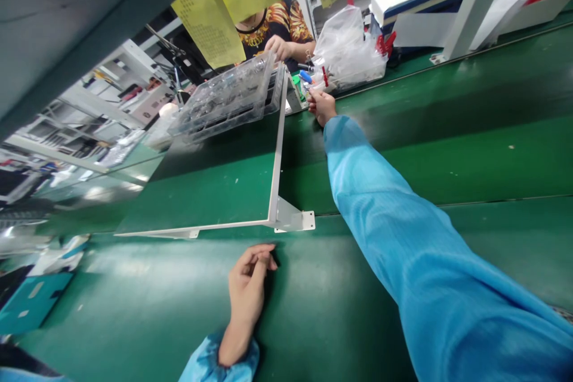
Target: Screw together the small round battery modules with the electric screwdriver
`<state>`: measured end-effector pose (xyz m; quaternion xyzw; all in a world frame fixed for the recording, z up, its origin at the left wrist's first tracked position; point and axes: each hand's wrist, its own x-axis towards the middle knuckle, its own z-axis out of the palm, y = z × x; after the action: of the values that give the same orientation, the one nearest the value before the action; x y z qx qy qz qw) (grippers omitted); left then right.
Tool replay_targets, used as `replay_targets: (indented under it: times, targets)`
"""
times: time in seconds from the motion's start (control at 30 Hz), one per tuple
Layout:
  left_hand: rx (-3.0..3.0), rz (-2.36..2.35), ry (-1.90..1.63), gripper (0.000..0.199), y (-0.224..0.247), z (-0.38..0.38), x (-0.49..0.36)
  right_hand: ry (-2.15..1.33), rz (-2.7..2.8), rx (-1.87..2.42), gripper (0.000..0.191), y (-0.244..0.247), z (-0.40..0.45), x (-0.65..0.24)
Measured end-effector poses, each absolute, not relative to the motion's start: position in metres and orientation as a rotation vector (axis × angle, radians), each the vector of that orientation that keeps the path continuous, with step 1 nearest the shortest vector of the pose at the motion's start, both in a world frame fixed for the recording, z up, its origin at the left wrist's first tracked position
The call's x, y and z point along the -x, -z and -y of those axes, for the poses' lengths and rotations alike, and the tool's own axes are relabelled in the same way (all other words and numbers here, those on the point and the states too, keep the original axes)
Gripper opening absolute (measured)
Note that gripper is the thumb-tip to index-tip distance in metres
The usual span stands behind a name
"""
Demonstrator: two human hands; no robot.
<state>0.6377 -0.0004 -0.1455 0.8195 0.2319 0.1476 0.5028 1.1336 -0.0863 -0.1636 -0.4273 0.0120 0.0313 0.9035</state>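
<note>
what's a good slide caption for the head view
Right hand outstretched near a small blue item and plastic bag, left hand over the green bench.

Right hand (322,107) is reaching way out by some clear plastic bags (344,51), left hand (248,289) loosely curled over the green table (134,310).

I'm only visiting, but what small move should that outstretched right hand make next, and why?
Probably the right hand should firm up its pinch before drawing back. Its fingers are bunched near a small blue item beside the clear plastic bag, at full stretch from the body; whether they hold anything is too small to tell.
</note>
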Motion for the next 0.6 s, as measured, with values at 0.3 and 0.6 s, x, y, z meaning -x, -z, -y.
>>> replay_targets:
  times: [0.3, 0.6]
  targets:
    - [-1.981, -0.557, -0.346, 0.043, 0.147, 0.000, -0.638, -0.068, -0.071, 0.814, 0.034, 0.163, 0.085, -1.130]
    - [-1.969, -0.538, -0.368, 0.036, 0.146, 0.003, -0.641, -0.088, -0.101, 0.910, 0.035, 0.151, 0.079, -1.125]
